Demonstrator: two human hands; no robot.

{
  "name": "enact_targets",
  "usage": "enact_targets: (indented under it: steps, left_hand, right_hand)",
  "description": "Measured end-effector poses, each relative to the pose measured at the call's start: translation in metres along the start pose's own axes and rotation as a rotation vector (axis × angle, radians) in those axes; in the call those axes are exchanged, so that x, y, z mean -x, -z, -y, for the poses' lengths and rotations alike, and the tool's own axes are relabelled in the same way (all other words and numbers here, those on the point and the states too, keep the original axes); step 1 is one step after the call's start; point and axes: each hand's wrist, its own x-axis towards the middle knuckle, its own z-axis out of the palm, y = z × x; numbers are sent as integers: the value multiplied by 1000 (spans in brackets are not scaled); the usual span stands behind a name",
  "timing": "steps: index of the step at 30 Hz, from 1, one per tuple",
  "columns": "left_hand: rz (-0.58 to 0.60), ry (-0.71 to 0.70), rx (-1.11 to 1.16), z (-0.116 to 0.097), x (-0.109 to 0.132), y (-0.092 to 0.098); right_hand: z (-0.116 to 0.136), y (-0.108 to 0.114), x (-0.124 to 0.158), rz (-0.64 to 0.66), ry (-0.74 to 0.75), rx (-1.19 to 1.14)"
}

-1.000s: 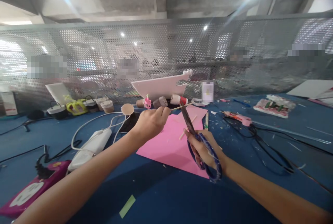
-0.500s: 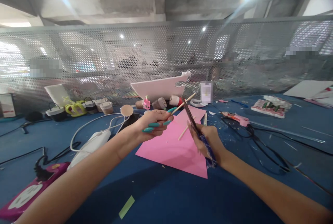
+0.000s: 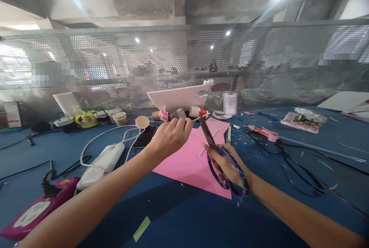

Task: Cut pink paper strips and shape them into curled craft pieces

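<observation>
The blue table (image 3: 184, 227), smooth-looking and dotted with pale scraps, spreads beneath and around the pink sheet (image 3: 187, 171). The pink sheet is flat and straight-edged; it should be light, bend easily and crease if pressed. Beyond it leans a pale board (image 3: 174, 101), foam-like and torn at its right end, probably light and brittle.

Above the right part of the pink sheet, the right hand (image 3: 229, 163) has its fingers through and around the handles of the scissors (image 3: 208, 132). The blades are dark metal, the loops wrapped in something blue. They look stiff and fairly weighty, best held by the loops, away from the edges.

Over the far left part of the pink sheet, the left hand (image 3: 172, 134) has its fingers curled tight on a thin stick (image 3: 205, 115); the fingertips are hidden. The stick reaches past the blade tips above the sheet's far edge; whether they touch, I cannot tell. It looks wooden, round, very light, stiff but snappable, best pinched close to the blades. A loose stick (image 3: 216, 133) lies on the pink sheet, partly behind the scissors.
</observation>
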Motion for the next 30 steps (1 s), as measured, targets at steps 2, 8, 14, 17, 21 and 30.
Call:
enact_targets:
  steps: [2,8,14,17,21,30]
  left_hand:
    - [-47,-24,-51,2,0,-1]
    - [-70,-37,-10,13,-1,-9]
    - [50,230,696,23,-9,-7]
    - [374,385,1255,31,-15,-3]
    - [632,425,1448,36,-18,-1]
    - [41,-5,-23,9,-2,-6]
  right_hand:
    - [0,0,1,17,-36,-18]
    - [-5,-2,0,-14,53,88]
    - [-8,3,-4,-151,378,420]
    - [-7,8,-6,-229,524,548]
    - [-7,9,-7,-224,576,567]
    - [-8,-4,-3,-60,-19,34]
